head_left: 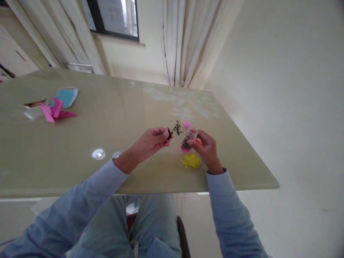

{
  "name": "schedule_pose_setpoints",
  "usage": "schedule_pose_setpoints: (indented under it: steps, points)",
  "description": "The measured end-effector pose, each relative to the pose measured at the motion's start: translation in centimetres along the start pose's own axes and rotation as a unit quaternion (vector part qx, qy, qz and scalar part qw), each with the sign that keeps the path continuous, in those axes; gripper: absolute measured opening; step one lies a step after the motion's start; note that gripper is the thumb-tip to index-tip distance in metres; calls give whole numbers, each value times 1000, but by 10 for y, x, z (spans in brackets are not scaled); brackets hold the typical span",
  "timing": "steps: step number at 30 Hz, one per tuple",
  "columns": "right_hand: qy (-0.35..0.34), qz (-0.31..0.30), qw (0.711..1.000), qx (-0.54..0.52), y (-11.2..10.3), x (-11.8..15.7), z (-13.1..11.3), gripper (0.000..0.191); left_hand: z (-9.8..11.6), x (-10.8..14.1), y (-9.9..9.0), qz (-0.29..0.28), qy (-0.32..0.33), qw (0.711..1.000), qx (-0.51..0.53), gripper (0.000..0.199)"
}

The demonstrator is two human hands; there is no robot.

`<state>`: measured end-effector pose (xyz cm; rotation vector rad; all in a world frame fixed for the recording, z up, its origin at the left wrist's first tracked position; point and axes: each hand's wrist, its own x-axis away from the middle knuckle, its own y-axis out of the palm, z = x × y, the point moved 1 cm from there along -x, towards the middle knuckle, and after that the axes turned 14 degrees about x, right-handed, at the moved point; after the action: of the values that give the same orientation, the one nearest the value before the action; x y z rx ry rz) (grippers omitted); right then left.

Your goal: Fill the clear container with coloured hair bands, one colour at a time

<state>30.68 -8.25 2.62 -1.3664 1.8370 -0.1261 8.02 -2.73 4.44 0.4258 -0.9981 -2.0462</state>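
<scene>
My left hand (154, 141) pinches a few small black rubber bands (170, 134) between thumb and fingers. Just to the right, my right hand (205, 147) is wrapped round a small clear jar (191, 133), tilted with its uncovered mouth up. Dark bands show inside it. Behind my hands lies a loose group of black bands (177, 128) on the table, beside a small pink item (187, 124) that I cannot make out. A pile of yellow bands (191, 161) sits nearer to me, below the jar. Some red bands (199, 142) are partly hidden by my right hand.
The glossy table (129, 107) has its right edge beyond my right arm and its front edge at my lap. On the far left lie a pink folded paper piece (56, 111) and a blue face mask (67, 97). A wall (290, 107) stands to the right.
</scene>
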Motion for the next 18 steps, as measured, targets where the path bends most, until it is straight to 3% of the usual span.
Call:
schedule_pose_setpoints:
  steps: [10,14,16,18]
  points:
    - [-75,-69,995,18,8,1,-16,37,1,9,14,19,44,999,-25,33]
    - [-92,-79,992,27,12,2,-19,36,-1,12,13,31,93,990,-102,34]
    - [-88,-65,993,43,13,3,-20,36,1,14,13,49,164,962,-213,27]
    - [-86,-44,993,61,14,4,-20,38,5,17,14,53,243,897,-364,15]
